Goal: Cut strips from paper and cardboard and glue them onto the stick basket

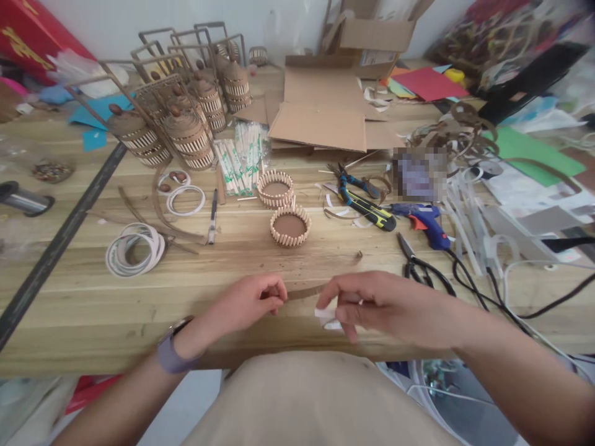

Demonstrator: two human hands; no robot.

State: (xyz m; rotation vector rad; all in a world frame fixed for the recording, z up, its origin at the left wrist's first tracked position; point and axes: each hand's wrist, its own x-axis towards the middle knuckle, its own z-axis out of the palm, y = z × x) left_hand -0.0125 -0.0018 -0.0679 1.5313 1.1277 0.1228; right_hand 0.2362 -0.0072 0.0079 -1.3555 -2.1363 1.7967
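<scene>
My left hand is closed in a pinch on one end of a thin brown paper strip. My right hand pinches the strip's other end, together with a small white scrap, likely peeled backing. The strip spans between both hands just above the near edge of the wooden table. Two small round stick-rimmed trays stand a little beyond the hands.
Several finished stick lanterns stand at the back left beside packets of sticks. White tape rings lie left. A utility knife, blue glue gun, scissors and cables lie right. Flat cardboard lies behind.
</scene>
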